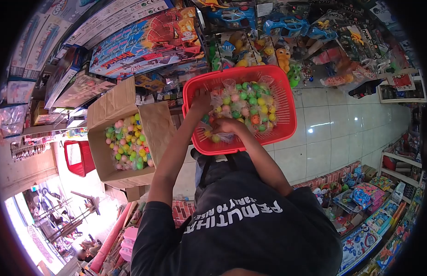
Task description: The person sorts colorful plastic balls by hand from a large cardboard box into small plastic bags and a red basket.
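A red plastic basket (pixel 289 108) stands in front of me, filled with small green, yellow, pink and orange balls (pixel 245 110) in clear plastic bags. My left hand (pixel 201 102) reaches inside by the basket's left wall; its fingers are in shadow and I cannot make out their grip. Lower down, my right hand (pixel 226 125) has its fingers curled on a clear bag of balls (pixel 216 135) near the basket's front left corner. To the left, an open cardboard box (pixel 100 154) holds more bagged balls (pixel 126 142) of the same colours.
Boxed toys (pixel 149 41) are stacked at the upper left. Bagged toys (pixel 285 60) hang and lie along the back. Pale floor tiles (pixel 328 124) stretch to the right. Another red basket (pixel 78 158) is behind the cardboard box. Toy packs (pixel 360 198) fill a shelf at lower right.
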`<state>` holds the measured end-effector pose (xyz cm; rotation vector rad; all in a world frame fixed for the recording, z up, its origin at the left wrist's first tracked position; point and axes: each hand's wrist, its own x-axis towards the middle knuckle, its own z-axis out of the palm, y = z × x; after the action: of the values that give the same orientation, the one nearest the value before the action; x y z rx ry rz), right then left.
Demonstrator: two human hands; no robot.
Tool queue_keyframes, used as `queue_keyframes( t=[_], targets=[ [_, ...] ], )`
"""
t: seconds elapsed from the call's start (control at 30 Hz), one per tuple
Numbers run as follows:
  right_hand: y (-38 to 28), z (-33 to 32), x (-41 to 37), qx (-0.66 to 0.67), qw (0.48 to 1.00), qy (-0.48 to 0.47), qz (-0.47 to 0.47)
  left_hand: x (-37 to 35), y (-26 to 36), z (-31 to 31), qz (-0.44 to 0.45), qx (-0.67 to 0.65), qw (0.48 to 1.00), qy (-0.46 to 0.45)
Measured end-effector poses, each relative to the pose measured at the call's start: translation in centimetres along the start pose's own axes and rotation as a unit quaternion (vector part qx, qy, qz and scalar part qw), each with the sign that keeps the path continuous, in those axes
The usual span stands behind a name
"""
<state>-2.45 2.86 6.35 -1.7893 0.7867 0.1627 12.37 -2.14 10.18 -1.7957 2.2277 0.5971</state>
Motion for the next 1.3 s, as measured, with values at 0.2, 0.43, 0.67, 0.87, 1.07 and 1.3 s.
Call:
queue_keyframes(
  t=[0.2, 0.43, 0.67, 0.87, 1.07, 1.3],
  targets=[
    [0.2, -0.5, -0.5, 0.027, 0.999, -0.027, -0.008, 0.9, 0.3, 2.5, -0.045, 0.066, 0.992, 0.094],
    [0.8, 0.8, 1.2, -0.039, 0.998, -0.041, 0.004, -0.1, -0.9, 1.9, 0.076, 0.033, 0.997, 0.005],
    [-0.5, -0.2, -0.1, 0.005, 1.0, -0.013, 0.022, 0.6, -0.4, 2.4, -0.052, 0.038, 0.997, 0.053],
    [0.1, -1.5, -0.7, 0.143, 0.984, 0.102, -0.028, -0.2, -0.7, 3.2, -0.049, -0.002, 0.999, 0.024],
    [1.7, -1.9, 1.6, 0.115, 0.962, 0.248, -0.001, -2.1, -0.8, 0.7, -0.036, -0.182, 0.98, 0.076],
    [4.2, -0.7, 7.4, 0.32, 0.888, 0.325, -0.066, -2.9, 1.4, -1.8, 0.032, -0.11, 0.993, -0.008]
  ],
)
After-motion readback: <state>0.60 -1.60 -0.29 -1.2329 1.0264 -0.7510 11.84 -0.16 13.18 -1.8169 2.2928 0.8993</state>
